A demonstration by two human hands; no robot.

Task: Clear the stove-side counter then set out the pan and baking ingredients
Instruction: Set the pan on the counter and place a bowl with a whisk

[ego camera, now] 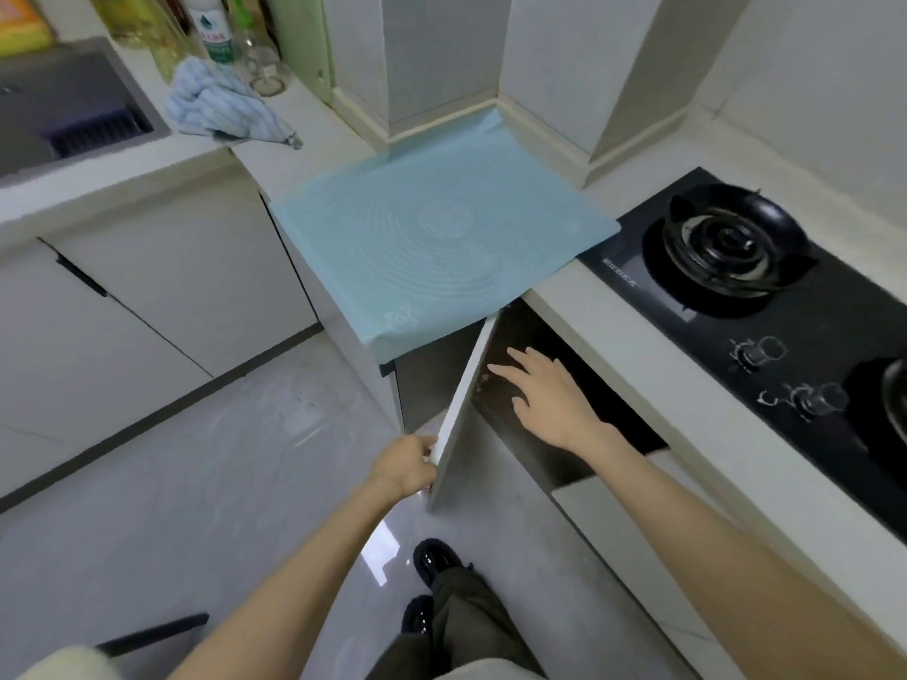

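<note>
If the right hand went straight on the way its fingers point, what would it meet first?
The right hand points into the dark open cabinet, beside the door the left hand grips. Nothing shows inside; likely the door's inner face first, but depth is unclear.

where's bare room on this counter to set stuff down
The blue baking mat is bare, from the wall pillars to the gas hob. A narrow white strip of counter runs between the hob and the front edge. Crowded: the corner by the sink, with bottles and a crumpled blue towel.
</note>
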